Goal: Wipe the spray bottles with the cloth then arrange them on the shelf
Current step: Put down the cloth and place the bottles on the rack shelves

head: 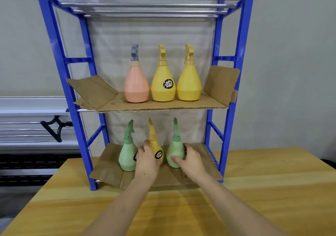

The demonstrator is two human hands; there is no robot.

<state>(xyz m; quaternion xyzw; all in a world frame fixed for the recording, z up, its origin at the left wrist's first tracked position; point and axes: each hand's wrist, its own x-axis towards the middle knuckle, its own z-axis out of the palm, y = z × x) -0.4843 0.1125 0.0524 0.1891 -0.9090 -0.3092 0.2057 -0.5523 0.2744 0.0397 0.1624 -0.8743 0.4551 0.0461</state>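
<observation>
A blue shelf is standing at the far edge of the wooden desk. On its cardboard-lined bottom tier, the left hand is curling around the yellow spray bottle in the middle, while the right hand is gripping the green spray bottle toward the right edge. Another green bottle is standing just left of them.

Grey wall, wooden table
</observation>
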